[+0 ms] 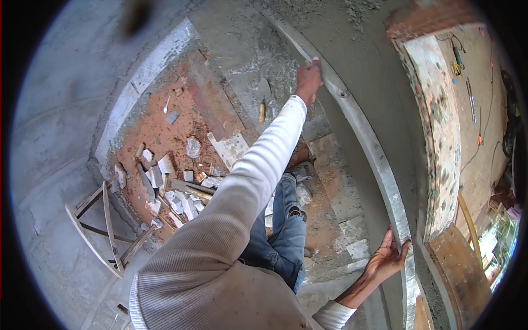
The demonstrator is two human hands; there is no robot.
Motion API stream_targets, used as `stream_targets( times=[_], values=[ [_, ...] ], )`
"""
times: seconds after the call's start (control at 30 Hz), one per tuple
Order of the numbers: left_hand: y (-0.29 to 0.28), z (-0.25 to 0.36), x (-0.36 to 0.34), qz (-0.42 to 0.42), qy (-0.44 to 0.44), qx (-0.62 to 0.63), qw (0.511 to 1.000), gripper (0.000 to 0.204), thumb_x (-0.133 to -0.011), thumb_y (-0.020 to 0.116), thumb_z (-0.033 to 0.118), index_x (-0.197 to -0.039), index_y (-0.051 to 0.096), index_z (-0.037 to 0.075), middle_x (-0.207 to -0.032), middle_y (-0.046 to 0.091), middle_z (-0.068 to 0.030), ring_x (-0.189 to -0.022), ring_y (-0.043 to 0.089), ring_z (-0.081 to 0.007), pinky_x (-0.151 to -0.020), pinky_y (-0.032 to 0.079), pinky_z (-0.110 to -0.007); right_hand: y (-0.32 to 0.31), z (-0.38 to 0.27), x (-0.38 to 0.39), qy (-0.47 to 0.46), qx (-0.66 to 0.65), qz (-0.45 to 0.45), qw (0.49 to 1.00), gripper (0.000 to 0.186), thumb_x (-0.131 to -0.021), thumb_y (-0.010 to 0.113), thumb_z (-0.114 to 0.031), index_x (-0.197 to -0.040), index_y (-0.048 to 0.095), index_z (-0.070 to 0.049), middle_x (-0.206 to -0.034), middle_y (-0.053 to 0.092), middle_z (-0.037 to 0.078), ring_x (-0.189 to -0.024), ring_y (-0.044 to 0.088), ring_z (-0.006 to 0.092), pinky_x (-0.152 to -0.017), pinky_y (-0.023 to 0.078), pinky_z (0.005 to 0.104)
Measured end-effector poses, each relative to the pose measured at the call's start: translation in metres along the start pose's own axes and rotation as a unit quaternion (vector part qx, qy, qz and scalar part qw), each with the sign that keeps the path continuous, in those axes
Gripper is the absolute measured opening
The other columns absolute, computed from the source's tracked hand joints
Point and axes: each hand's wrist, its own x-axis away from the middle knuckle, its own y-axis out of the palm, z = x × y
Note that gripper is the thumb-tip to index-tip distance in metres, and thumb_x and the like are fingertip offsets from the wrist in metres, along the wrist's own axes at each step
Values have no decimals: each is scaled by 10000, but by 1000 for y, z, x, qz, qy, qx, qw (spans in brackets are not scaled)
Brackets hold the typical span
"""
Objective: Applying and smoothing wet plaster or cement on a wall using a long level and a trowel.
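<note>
A long grey metal straightedge, bent by the lens, runs from the top middle to the lower right. It lies along a wall of smooth grey plaster; I cannot tell whether it touches all along. My left hand reaches far out and is closed on its edge toward the upper end. Lower down, my right hand grips the bar, thumb on one side and fingers on the other. Left of the bar, a pointing trowel with a wooden handle lies on a mortar-smeared surface.
Broken tile and rubble litter the reddish dirt floor on the left. A wooden frame stands by the left wall. At right is an opening with a paint-spotted edge, tools and cords beyond it.
</note>
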Motion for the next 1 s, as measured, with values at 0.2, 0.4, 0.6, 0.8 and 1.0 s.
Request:
stream_targets(
  times=[0.2,0.4,0.6,0.8,1.0],
  values=[
    [-48,-8,-11,-96,12,-86,992,591,-1023,500,460,-1465,434,73,-1434,476,-121,-1214,524,-240,-1022,451,-402,11,22,3,2,3,22,1000,476,-971,632,-203,-1272,445,115,-1197,596,282,-1140,618,382,-1048,514,454],
    [-5,-6,-24,-138,-60,28,988,471,-1017,535,426,-1400,490,156,-1353,512,-65,-1112,518,-218,-895,486,-390,-10,9,-3,-25,-60,56,996,371,-961,640,-253,-1168,523,31,-1087,620,188,-1025,666,348,-961,550,445],
    [-45,27,-63,-209,42,-59,975,567,-1024,513,355,-1482,390,45,-1462,438,-164,-1215,559,-274,-967,499,-342,13,17,7,-77,-41,69,994,413,-958,650,-344,-1115,562,28,-1078,626,173,-987,677,312,-931,548,466],
    [-8,96,-3,-115,-68,-6,991,534,-1041,505,340,-1438,402,-3,-1397,473,-185,-1224,541,-290,-954,533,-390,25,7,10,-107,-83,79,988,435,-1000,589,-366,-1173,583,33,-1041,643,133,-933,671,273,-890,553,457],
    [-8,108,3,-105,-85,9,991,496,-1037,514,364,-1378,468,7,-1311,557,-172,-1173,586,-291,-953,537,-402,47,-7,38,-163,-126,157,966,632,-945,618,-478,-1270,520,55,-1066,609,157,-871,626,263,-884,535,499]
  ],
)
